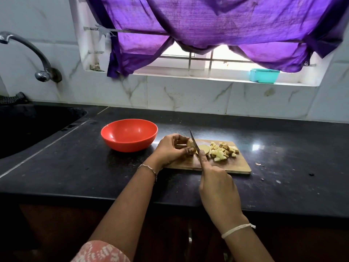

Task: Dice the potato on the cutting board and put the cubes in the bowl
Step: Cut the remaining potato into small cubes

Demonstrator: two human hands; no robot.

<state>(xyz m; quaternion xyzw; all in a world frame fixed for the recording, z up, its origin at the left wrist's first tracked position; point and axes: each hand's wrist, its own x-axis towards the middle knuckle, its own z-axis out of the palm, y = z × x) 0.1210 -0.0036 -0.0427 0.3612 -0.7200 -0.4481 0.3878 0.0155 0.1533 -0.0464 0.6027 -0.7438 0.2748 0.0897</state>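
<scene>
One brown-skinned potato end piece sits at the left end of the rectangular wooden cutting board. The left hand pinches it between curled fingertips and thumb. Its pale cut face looks right, toward the blade. The fingers cover too much of it to tell which way its long axis runs.

One steel-bladed knife stands against that cut face, with the blade between the piece and the slice beside it. The knife's long axis runs away from the person, and the tip is raised and leans slightly left. The right hand grips the hidden handle, with its forefinger stretched along the spine of the blade.

One round pale potato slice lies flat just right of the blade. Right of that is one heap of pale potato cubes, some with skin, piled too closely to count. All of them lie on the board.

One round red plastic bowl stands upright on the black stone countertop. It is just left of the board and close to the left hand.

One chain bracelet circles the left wrist and one white thread the right. Farther left are one dark sink and one curved metal tap. One teal box rests on the window ledge beneath one purple curtain.
</scene>
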